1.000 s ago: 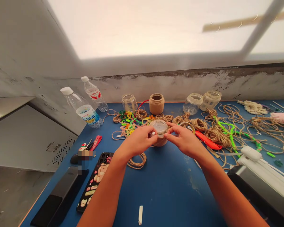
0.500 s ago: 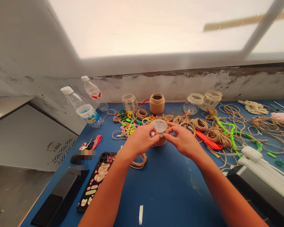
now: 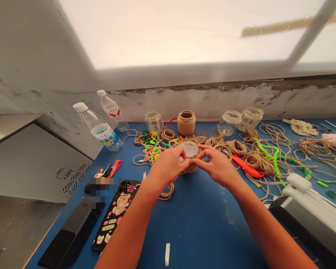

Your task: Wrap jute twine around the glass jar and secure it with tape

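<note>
Both hands close on a twine-wrapped glass jar (image 3: 190, 157) over the blue table (image 3: 196, 228), in front of the scattered jute twine (image 3: 257, 160). The left hand (image 3: 166, 166) and right hand (image 3: 217, 166) hold it from either side, fingers (image 3: 203, 150) clamped around its clear top. A twine coil (image 3: 166, 192) lies under the left wrist, an orange utility knife (image 3: 246, 166) just right of the right hand
</note>
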Demonstrator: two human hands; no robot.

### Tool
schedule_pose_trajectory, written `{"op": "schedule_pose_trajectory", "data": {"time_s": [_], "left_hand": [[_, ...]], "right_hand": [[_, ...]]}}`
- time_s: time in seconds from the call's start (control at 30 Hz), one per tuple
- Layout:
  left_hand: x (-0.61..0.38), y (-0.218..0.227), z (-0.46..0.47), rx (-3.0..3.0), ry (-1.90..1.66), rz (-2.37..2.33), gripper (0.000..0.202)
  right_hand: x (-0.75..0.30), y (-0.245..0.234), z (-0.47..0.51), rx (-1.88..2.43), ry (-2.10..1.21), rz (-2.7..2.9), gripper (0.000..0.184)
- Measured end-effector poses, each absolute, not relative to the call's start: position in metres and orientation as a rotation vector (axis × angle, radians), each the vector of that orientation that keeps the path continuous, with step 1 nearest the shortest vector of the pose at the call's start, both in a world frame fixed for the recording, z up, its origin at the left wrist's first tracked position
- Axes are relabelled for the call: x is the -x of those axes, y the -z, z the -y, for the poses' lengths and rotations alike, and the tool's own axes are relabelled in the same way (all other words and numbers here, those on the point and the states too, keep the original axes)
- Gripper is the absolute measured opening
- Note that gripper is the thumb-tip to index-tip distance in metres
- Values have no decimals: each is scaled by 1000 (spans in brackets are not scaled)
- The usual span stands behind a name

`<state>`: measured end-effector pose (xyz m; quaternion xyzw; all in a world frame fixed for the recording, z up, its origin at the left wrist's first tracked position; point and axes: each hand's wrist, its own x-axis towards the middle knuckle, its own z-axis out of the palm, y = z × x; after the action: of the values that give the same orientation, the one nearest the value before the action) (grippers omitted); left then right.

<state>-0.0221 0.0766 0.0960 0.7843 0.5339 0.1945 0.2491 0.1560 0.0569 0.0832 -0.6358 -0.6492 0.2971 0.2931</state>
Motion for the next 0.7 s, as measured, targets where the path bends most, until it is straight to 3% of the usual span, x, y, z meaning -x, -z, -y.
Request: {"op": "schedule_pose_trajectory", "data": {"time_s": [0.17, 0.47, 0.7], "left_hand": [[26, -99, -76, -2168, -521, -1466, 28], [27, -98, -78, -2227, -518, -1429, 24], [28, -95, -81, -2299, -517, -1397, 25]], "right_hand": [[-167, -83, -57, 1602, -879, 1773, 10], [-169, -89, -54, 1667, -799, 1808, 11], [-173, -99, -49, 1724, -930, 1812, 20]]}}
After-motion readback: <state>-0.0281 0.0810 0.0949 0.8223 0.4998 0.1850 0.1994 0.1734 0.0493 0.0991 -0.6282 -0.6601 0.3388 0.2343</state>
